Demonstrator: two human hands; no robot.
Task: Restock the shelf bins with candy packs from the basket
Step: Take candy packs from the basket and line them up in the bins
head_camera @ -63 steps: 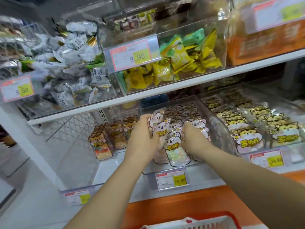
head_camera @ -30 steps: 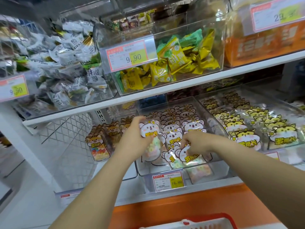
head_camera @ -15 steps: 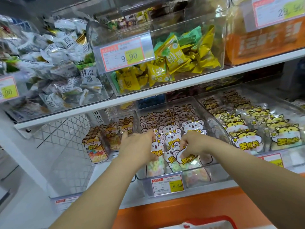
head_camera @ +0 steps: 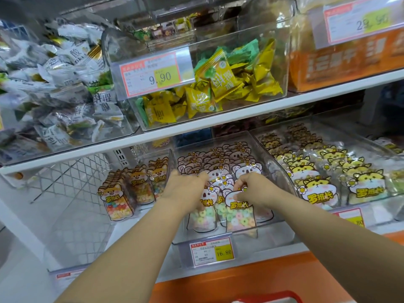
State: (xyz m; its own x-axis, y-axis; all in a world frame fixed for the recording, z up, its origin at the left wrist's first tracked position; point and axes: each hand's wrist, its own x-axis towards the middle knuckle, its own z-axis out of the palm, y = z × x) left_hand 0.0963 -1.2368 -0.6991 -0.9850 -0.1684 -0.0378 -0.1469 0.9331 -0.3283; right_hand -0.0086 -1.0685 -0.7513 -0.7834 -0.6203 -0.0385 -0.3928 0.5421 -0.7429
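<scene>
While a person works at the middle clear bin (head_camera: 282, 228) on the lower shelf (head_camera: 240, 272), the koala-headed candy packs (head_camera: 220, 169) inside stand upright in rows running front to back. Their long axis is vertical, heads on top, and their printed faces are turned out toward the aisle. The right hand (head_camera: 253, 190) pinches the head of the front pack (head_camera: 240, 215) between thumb and curled fingers. That pack stands at the bin's front wall, pastel ring candies showing through its clear lower half. The left hand (head_camera: 185, 190) has its fingers curled over the top of the neighbouring pack (head_camera: 202, 217), just beside the first and upright the same way. A price tag (head_camera: 211, 251) reading 16.80 hangs on the bin's front.

Flanking bins hold the same style of pack in other colours — orange fox-like packs (head_camera: 118, 200) to the left and yellow cat packs (head_camera: 319, 189) to the right, all upright and facing out. On the upper shelf (head_camera: 218, 122), yellow-green wrapped sweets (head_camera: 220, 84) lie jumbled in a clear tub. The red rim of the basket (head_camera: 269, 295) shows at the bottom edge — its contents cannot be seen.
</scene>
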